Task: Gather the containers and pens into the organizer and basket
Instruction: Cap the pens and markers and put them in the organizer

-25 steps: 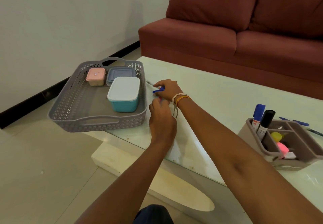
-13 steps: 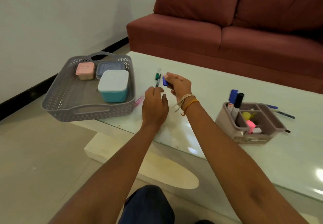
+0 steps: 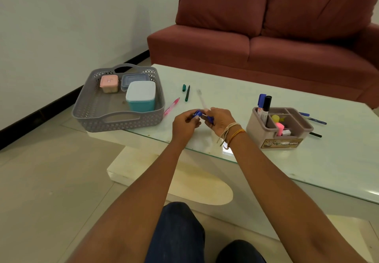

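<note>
The grey basket (image 3: 98,117) sits at the table's (image 3: 235,98) left corner, overhanging the edge, and holds a pink tub (image 3: 109,83), a flat blue-grey box (image 3: 133,78) and a teal tub with a white lid (image 3: 141,96). The organizer (image 3: 272,139) to the right holds two markers (image 3: 264,106) upright in its left slot, with yellow and pink items in the middle one. The left hand (image 3: 184,124) and right hand (image 3: 220,119) are both curled shut on a blue pen (image 3: 203,116), which lies roughly left to right between them above the near edge; it looks uncapped, though blur hides detail. A pink pen (image 3: 171,106), green pen (image 3: 187,94) and clear pen (image 3: 202,100) lie on open glass between basket and organizer.
</note>
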The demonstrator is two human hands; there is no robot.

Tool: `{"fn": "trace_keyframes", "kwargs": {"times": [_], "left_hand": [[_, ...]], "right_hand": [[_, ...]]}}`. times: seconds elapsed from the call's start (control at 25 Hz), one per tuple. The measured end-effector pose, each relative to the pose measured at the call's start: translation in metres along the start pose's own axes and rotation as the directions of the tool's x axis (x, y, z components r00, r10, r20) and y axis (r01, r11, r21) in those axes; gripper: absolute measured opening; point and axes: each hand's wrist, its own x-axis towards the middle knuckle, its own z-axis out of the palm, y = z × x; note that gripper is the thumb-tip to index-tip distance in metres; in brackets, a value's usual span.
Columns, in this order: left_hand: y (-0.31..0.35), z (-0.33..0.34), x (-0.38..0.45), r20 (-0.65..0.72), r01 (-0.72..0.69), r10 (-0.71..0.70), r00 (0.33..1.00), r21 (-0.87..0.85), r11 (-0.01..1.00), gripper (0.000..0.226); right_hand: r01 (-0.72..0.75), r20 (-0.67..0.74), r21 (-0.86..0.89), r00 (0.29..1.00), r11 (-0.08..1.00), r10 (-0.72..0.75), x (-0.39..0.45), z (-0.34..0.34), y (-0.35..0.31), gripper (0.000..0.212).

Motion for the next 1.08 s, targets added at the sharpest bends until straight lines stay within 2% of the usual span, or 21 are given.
{"fn": "trace_keyframes", "kwargs": {"times": [0.08, 0.16, 0.36, 0.52, 0.6, 0.68, 0.8, 0.88, 1.08], "left_hand": [[-0.001, -0.001, 0.001, 0.019, 0.022, -0.022, 1.000, -0.018, 1.000, 0.030], [-0.001, 0.001, 0.003, 0.027, 0.030, -0.030, 0.999, 0.013, 0.999, 0.029], [-0.002, 0.002, 0.008, 0.030, 0.054, -0.054, 0.998, -0.001, 0.999, 0.026], [-0.004, -0.001, 0.009, 0.037, 0.069, -0.066, 0.997, -0.073, 0.995, 0.029], [-0.004, -0.002, 0.009, 0.043, 0.102, -0.097, 0.994, -0.123, 0.987, 0.029], [-0.003, -0.005, 0.008, 0.061, 0.126, -0.117, 0.991, -0.179, 0.976, 0.023], [0.002, -0.009, 0.008, 0.092, 0.180, -0.160, 0.983, -0.304, 0.936, 0.017], [0.003, -0.011, 0.007, 0.089, 0.205, -0.186, 0.979, -0.340, 0.918, 0.018], [0.001, -0.009, 0.005, 0.061, 0.176, -0.166, 0.984, -0.235, 0.956, 0.016]], "right_hand": [[-0.044, 0.069, 0.240, 0.997, 0.970, 0.028, -0.003, -0.004, -0.002, 0.024], [-0.005, 0.066, 0.293, 0.998, 0.956, -0.015, -0.002, -0.003, 0.000, 0.030], [0.183, -0.023, 0.126, 0.983, 0.975, -0.181, 0.008, 0.003, 0.008, 0.023], [0.195, 0.020, -0.057, 0.981, 0.979, -0.194, 0.011, 0.007, 0.012, 0.016], [0.192, -0.052, -0.112, 0.979, 0.975, -0.199, 0.012, 0.004, 0.010, 0.007], [0.194, -0.087, -0.175, 0.974, 0.965, -0.211, 0.013, -0.005, 0.002, 0.010], [0.127, 0.029, -0.162, 0.992, 0.979, -0.124, 0.012, -0.011, -0.012, 0.012], [0.100, 0.001, -0.149, 0.995, 0.984, -0.101, 0.011, -0.006, -0.014, 0.014], [0.011, -0.034, -0.077, 0.999, 0.997, -0.014, 0.005, -0.004, -0.002, 0.012]]}}
